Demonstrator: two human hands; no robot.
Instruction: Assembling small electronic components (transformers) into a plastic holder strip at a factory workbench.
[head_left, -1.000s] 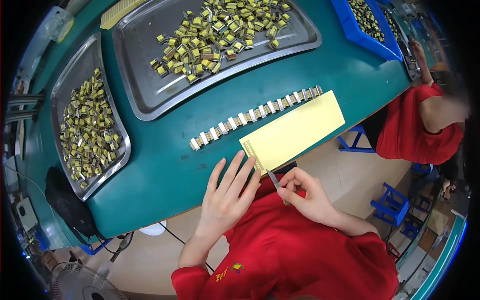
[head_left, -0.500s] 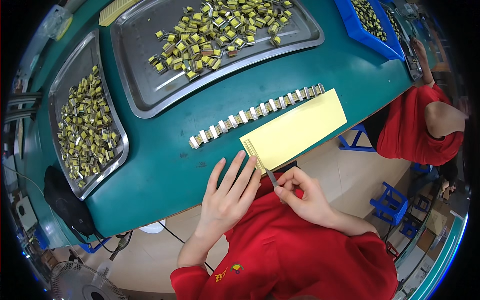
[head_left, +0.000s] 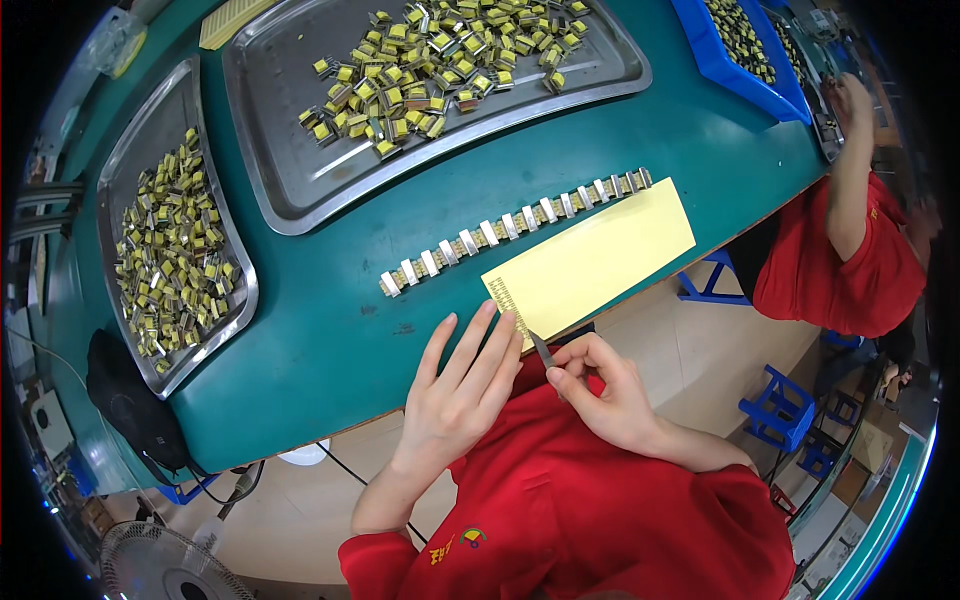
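Note:
A pale yellow sheet (head_left: 600, 265) lies slanted near the table's front edge, with rows of small dark marks along its left end. My left hand (head_left: 455, 400) is open, its fingers stretched out and fingertips resting on that marked end. Between the thumb and fingers of my right hand (head_left: 605, 390) is a thin grey pointed metal tool (head_left: 543, 353), its tip at the sheet's lower left corner. Whether it is tweezers or a blade cannot be told. Just beyond the sheet runs a slanting row of small yellow transformers (head_left: 467, 243) with silver metal bands, touched by neither hand.
Two metal trays hold heaps of similar parts: a large one (head_left: 290, 190) at the back, a smaller one (head_left: 245, 290) at left. A blue bin (head_left: 715, 62) stands back right. A black bag (head_left: 130, 410) sits at the left edge. A co-worker in red (head_left: 840, 265) is at right.
My hands and the metal tool are nearly still at the sheet's left end. At right, the co-worker's arm has swung and the hand has risen.

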